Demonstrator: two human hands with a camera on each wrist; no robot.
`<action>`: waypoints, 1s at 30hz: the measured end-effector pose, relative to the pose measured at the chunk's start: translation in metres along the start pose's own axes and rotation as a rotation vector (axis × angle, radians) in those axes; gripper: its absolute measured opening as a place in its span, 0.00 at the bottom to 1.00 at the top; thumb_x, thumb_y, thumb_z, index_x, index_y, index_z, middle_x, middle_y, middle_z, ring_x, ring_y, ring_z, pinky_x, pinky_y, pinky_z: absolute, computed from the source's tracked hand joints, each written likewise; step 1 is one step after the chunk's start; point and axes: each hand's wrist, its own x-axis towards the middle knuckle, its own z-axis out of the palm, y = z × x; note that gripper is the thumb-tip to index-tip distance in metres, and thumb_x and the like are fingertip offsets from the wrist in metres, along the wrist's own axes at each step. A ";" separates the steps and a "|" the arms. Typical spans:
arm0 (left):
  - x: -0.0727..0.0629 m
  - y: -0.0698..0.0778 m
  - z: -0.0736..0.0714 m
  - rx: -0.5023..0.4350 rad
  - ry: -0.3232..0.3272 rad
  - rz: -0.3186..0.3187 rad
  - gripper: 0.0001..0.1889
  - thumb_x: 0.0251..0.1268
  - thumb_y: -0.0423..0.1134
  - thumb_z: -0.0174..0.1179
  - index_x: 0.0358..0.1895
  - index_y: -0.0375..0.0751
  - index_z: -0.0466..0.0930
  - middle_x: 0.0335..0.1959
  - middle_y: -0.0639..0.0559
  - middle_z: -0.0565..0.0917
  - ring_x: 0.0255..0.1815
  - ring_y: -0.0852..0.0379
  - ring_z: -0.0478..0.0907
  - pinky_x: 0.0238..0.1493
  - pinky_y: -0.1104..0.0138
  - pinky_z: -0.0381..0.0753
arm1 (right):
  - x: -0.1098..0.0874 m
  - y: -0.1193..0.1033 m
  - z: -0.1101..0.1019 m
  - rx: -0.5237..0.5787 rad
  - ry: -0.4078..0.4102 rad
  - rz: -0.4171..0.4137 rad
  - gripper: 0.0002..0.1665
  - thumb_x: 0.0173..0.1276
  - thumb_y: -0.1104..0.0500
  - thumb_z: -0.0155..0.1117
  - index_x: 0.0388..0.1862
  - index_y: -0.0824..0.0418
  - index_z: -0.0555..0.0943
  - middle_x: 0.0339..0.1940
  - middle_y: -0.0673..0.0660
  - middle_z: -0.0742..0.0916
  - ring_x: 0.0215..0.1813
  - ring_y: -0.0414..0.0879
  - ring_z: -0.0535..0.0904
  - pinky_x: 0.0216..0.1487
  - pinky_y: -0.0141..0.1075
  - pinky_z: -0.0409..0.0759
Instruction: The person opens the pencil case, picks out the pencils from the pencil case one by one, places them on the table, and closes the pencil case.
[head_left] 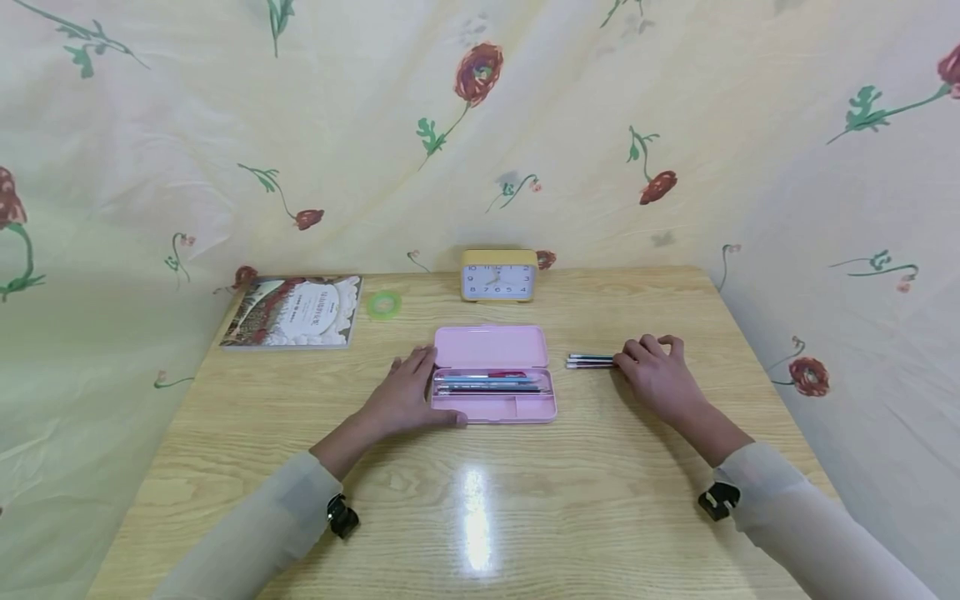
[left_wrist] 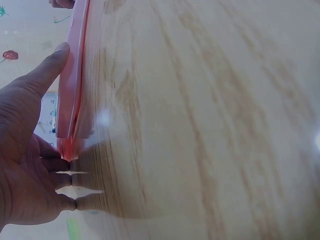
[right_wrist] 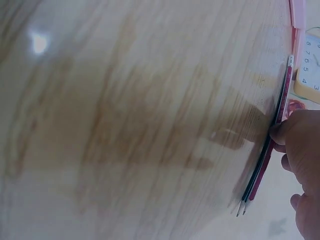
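Observation:
A pink pencil case (head_left: 491, 347) lies with its lid folded back in the middle of the table. Several pencils and pens (head_left: 487, 383) fill its rear compartment, and the front compartments show bare pink bottoms. My left hand (head_left: 405, 395) rests at the case's left end, fingers extended along that side and thumb (left_wrist: 52, 62) against the front wall. To the right of the case, my right hand (head_left: 658, 377) pinches a small bundle of pencils (right_wrist: 262, 165) between thumb and fingers. The bundle lies low over the tabletop, sharpened tips pointing away from the case.
A yellow alarm clock (head_left: 499, 277) stands behind the case near the back edge. At the back left lie a book (head_left: 296, 312) and a roll of green tape (head_left: 384, 305). Floral cloth (head_left: 360, 100) hangs behind and beside the wooden table (head_left: 570, 500).

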 end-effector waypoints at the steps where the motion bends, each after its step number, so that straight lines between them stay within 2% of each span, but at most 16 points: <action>1: 0.000 0.000 0.000 0.000 0.000 0.000 0.76 0.53 0.80 0.74 0.92 0.36 0.44 0.94 0.37 0.50 0.95 0.38 0.45 0.95 0.43 0.41 | 0.000 0.000 0.000 -0.002 -0.001 0.001 0.06 0.73 0.65 0.75 0.46 0.64 0.88 0.45 0.60 0.87 0.50 0.60 0.80 0.56 0.71 0.81; 9: 0.001 -0.001 0.001 0.014 -0.004 -0.005 0.76 0.53 0.81 0.73 0.92 0.35 0.45 0.94 0.37 0.50 0.95 0.38 0.45 0.95 0.43 0.42 | -0.001 0.000 -0.001 0.000 0.027 -0.001 0.07 0.70 0.66 0.77 0.45 0.64 0.88 0.43 0.61 0.87 0.48 0.61 0.80 0.55 0.70 0.82; 17: 0.003 -0.002 0.001 0.025 0.000 -0.003 0.77 0.51 0.83 0.73 0.92 0.37 0.44 0.94 0.39 0.50 0.95 0.38 0.46 0.95 0.43 0.42 | 0.002 -0.002 -0.001 0.028 0.015 0.001 0.07 0.72 0.66 0.75 0.47 0.63 0.88 0.45 0.61 0.87 0.49 0.60 0.80 0.56 0.70 0.81; 23: 0.002 -0.003 0.001 0.020 0.005 0.003 0.77 0.52 0.82 0.73 0.92 0.37 0.44 0.94 0.38 0.51 0.95 0.38 0.46 0.95 0.43 0.42 | 0.019 -0.013 -0.003 0.084 0.041 -0.016 0.09 0.70 0.64 0.79 0.46 0.62 0.89 0.43 0.59 0.88 0.47 0.57 0.80 0.55 0.69 0.81; 30: 0.002 -0.002 0.002 0.022 -0.001 0.000 0.76 0.53 0.81 0.73 0.92 0.35 0.45 0.94 0.38 0.50 0.95 0.39 0.45 0.95 0.44 0.42 | 0.049 -0.045 -0.004 0.169 0.044 -0.029 0.08 0.71 0.60 0.81 0.46 0.59 0.91 0.44 0.56 0.89 0.47 0.55 0.81 0.56 0.66 0.81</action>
